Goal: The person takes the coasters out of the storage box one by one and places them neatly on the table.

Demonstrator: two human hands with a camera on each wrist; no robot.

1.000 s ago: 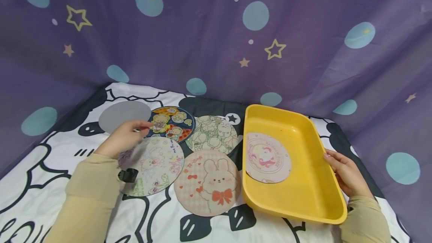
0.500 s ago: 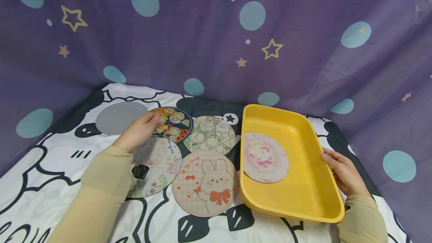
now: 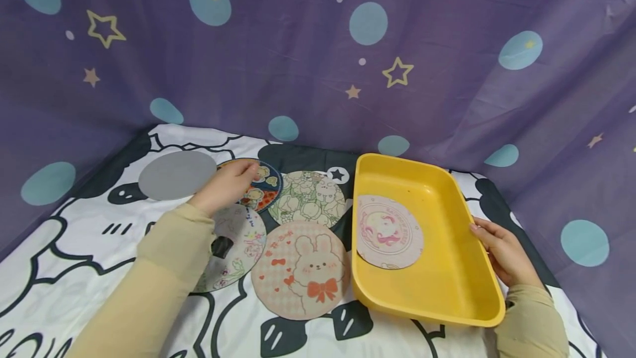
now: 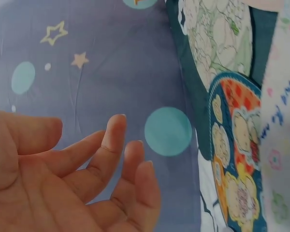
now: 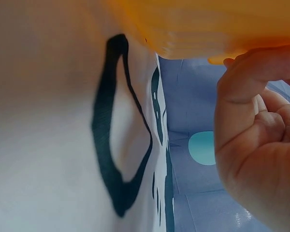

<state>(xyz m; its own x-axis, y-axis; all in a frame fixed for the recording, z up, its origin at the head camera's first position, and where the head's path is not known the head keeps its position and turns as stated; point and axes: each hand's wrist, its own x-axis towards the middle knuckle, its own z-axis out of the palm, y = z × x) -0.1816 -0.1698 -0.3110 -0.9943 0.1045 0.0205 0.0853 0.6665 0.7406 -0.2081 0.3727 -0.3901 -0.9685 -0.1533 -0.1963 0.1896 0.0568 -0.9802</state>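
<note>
My left hand (image 3: 226, 184) is over a dark blue round mat (image 3: 268, 195) with cartoon characters, covering its left part in the head view. Its fingers are loosely bent with nothing between them, as the left wrist view shows of the left hand (image 4: 87, 179). My right hand (image 3: 509, 256) holds the right rim of a yellow tray (image 3: 447, 275), thumb on the edge and fingers below it. Inside the tray, at its left side, lies a pale pink round mat (image 3: 390, 232) with a pink unicorn-like print.
Left of the tray lie a pink bunny mat (image 3: 298, 275), a green floral mat (image 3: 308, 200) and a white doodle mat (image 3: 243, 247), partly behind my left sleeve. A plain grey disc (image 3: 174, 175) lies at the far left. Behind hangs a purple curtain (image 3: 288, 70).
My left hand has moved rightward from the dark blue mat's left edge to over its middle, nothing in it. The right hand stays on the tray; the view shifts slightly.
</note>
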